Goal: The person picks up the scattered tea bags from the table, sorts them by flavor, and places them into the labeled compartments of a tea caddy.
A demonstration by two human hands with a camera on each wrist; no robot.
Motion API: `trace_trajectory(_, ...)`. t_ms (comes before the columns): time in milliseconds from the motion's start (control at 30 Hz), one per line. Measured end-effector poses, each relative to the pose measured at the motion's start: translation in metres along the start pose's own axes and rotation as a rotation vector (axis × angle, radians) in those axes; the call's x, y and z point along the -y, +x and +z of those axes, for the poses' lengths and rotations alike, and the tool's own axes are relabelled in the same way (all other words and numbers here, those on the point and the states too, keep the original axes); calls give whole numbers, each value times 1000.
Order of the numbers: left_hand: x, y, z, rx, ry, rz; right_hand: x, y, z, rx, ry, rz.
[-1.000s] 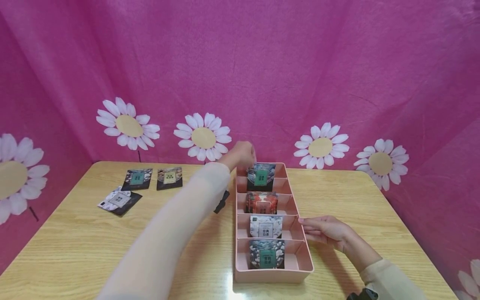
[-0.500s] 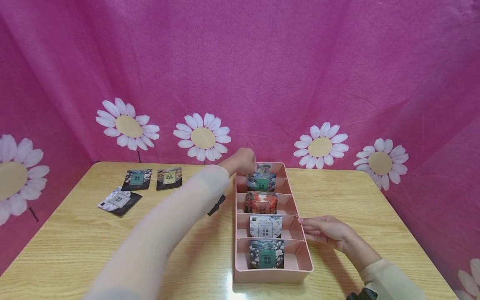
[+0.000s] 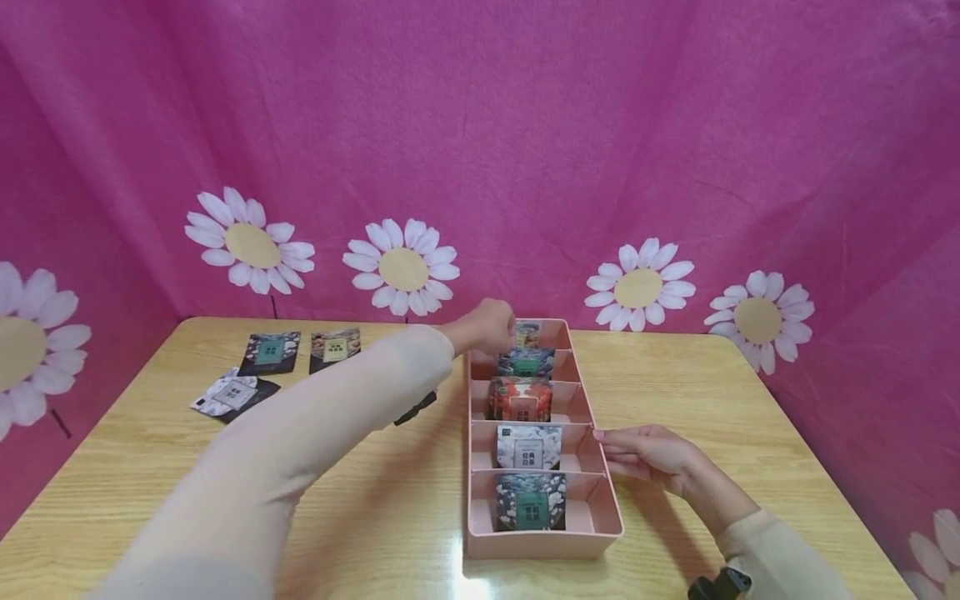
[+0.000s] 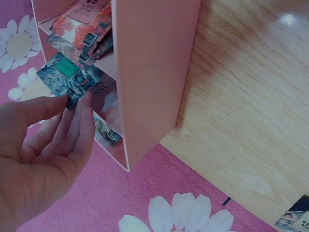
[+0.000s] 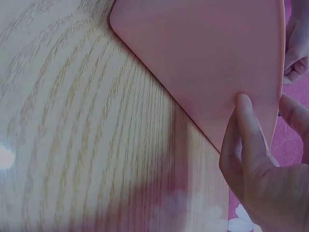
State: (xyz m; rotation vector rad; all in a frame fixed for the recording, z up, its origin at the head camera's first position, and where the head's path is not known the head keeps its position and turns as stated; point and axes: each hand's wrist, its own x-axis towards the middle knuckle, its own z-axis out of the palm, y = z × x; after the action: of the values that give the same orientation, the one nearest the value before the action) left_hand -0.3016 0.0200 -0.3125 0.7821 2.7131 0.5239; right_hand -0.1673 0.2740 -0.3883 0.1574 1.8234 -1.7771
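Note:
My left hand (image 3: 489,327) is at the rear left of a pink divided box (image 3: 542,546). In the left wrist view its thumb and fingers pinch the corner of a blue tea packet with a green label (image 4: 67,77), which stands in the second compartment from the back. My right hand (image 3: 651,454) holds the box's right wall; the right wrist view shows fingertips (image 5: 244,101) on the outer wall and the thumb at the rim. Orange-red packets (image 3: 521,400), a white packet (image 3: 528,447) and a dark green-label packet (image 3: 531,502) stand in the nearer compartments.
At the table's left lie a green-label packet (image 3: 270,353), a yellow-label packet (image 3: 334,348) and a white-and-black packet (image 3: 234,395). Another packet (image 3: 527,333) is in the rearmost compartment. A pink flowered curtain (image 3: 525,167) hangs behind the wooden table (image 3: 675,383).
The blue packet has dropped lower into its compartment, uncovering the packet behind it. My left hand has come slightly down and forearm has swung a little. The right hand stays on the box.

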Motion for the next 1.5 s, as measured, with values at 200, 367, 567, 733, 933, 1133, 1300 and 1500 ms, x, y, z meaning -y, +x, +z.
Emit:
trace_trajectory(200,1,-3,5,1,-19,-30,1,1,-1,10,0,-3)
trace_trajectory(367,1,-6,6,-27,-51,-32,1,1,0,1,-1,-7)
trace_trajectory(567,4,-10,-4,-97,-14,28,-1,1,1,-6,3,2)
trace_trajectory(733,15,-18,-19,-131,37,55,-4,1,0,11,11,-15)
trace_trajectory(933,46,-32,-37,-118,39,44,-3,0,0,13,10,-26)
trace_trajectory(1133,88,-51,-44,-110,54,-12,0,0,1,-11,4,-9)
trace_trajectory(1300,127,-65,-40,-81,128,-81,1,-2,1,-14,1,-14)
trace_trajectory(1500,160,-85,-33,-11,156,-178,0,-3,2,-20,2,-22)
